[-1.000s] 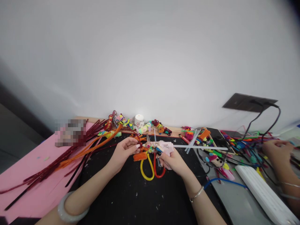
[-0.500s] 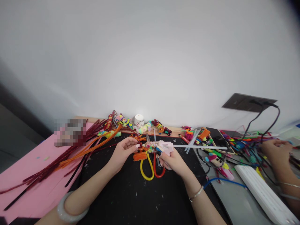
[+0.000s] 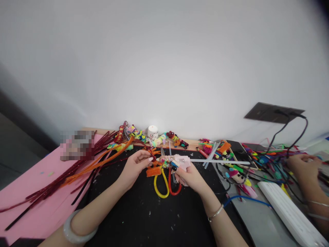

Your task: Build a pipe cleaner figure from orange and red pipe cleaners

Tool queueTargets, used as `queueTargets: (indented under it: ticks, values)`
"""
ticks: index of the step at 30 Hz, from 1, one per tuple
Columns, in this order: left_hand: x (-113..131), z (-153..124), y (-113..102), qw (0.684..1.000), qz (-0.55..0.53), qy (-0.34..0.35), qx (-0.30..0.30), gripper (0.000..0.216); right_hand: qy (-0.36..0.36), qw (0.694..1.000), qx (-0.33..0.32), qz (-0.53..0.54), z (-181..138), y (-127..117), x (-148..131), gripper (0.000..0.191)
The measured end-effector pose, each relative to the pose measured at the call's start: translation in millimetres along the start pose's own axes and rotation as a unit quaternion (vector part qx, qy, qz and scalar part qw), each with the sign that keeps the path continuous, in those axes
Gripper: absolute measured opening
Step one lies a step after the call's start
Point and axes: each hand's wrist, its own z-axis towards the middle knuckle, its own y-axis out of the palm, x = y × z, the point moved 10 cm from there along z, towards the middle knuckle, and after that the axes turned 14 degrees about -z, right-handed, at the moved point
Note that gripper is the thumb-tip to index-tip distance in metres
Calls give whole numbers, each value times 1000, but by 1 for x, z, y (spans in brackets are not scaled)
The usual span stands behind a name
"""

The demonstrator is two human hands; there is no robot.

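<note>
My right hand (image 3: 189, 175) is closed round a pale pink hot glue gun (image 3: 183, 161), decorated with colourful bits. A long clear glue stick (image 3: 218, 161) sticks out of its back, and its nozzle points left at what my left hand holds. My left hand (image 3: 137, 166) pinches a small dark red pipe-cleaner piece (image 3: 153, 158) between thumb and fingers; its exact shape is hard to make out. Just below lies an orange fuzzy block (image 3: 153, 172). Scissors with one yellow and one red handle (image 3: 161, 196) lie on the black mat (image 3: 154, 223) under my hands.
Red and orange pipe cleaners (image 3: 59, 183) spread over the pink surface at left. A white paper cup (image 3: 152, 131) and fuzzy figures line the wall. At right are spare glue sticks (image 3: 211, 156), cables, a white power strip (image 3: 288, 209) and another person's hand (image 3: 303, 168).
Hardly anything differs. My hands keep the same hold and place, and the other person's hand at the right has shifted slightly.
</note>
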Motion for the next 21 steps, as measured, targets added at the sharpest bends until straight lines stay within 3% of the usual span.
queueTargets:
  ticks: [11,21]
  values:
    - [0,0,-1,1000,-1,4,7,34,2,999,-23,-36,-3,4,-9,34]
    - [7,1,-3,997,58,44,-6,30,-6,1000,-12,-16,-2,1,-8,27]
